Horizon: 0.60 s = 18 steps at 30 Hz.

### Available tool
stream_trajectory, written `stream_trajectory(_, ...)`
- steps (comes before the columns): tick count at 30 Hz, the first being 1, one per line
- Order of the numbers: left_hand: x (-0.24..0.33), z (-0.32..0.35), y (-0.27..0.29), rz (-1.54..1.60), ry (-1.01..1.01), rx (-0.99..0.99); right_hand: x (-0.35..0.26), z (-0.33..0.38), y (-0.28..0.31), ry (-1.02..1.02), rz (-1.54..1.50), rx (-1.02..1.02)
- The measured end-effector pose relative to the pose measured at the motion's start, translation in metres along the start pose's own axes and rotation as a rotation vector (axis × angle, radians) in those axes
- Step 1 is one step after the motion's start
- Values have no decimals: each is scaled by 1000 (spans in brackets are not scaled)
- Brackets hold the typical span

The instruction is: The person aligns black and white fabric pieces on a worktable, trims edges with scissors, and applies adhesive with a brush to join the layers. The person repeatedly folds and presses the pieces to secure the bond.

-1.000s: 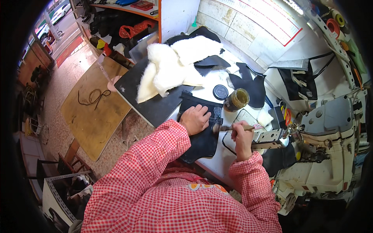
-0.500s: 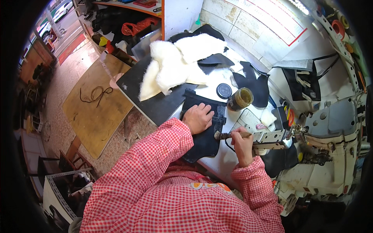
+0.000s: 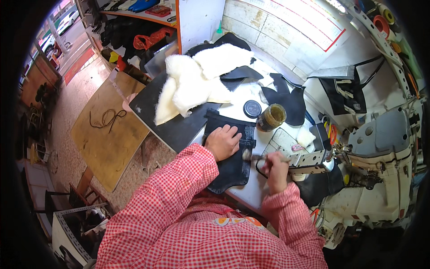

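A black leather-like piece (image 3: pixel 226 175) lies on the white tabletop right before me. My left hand (image 3: pixel 222 142) rests on it with the fingers spread a little, pressing it down. Along the piece's right side runs a shiny, wet-looking strip. In my right hand (image 3: pixel 276 169) is a brush (image 3: pixel 247 155), its handle pinched between the fingers and its pale bristle end at that strip. Beyond the brush stands an open glass jar (image 3: pixel 272 117) with yellowish-brown stuff inside. Its round dark lid (image 3: pixel 252 109) lies to the left of it.
White fleece pieces (image 3: pixel 186 87) are heaped on a dark board (image 3: pixel 172 134) at the far left of the table. Black cut pieces (image 3: pixel 286 101) lie behind the jar. A sewing machine (image 3: pixel 380 136) stands on the right. Lower left is a brown board (image 3: pixel 109 148) with a dark cord.
The shiny strip reaches nearer to me along the piece's right side. My right hand has shifted slightly with the brush, while my left hand stays on the piece. The whole view has tilted a little.
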<state>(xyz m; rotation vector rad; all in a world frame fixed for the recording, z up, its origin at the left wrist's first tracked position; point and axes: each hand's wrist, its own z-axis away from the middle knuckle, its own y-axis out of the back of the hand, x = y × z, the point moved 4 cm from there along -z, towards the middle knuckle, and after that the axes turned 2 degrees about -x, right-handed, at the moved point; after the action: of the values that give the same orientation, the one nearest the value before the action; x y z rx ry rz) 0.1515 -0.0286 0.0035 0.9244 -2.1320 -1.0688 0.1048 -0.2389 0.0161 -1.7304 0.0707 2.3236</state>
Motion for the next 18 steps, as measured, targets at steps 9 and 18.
stream_trajectory(9, 0, -1, 1, 6, -9, 4, 12, 40, 23, -130, 92, -107)
stream_trajectory(18, 1, -2, 5, 22, 9, -10, 14, 34, 18, -51, 119, -54)
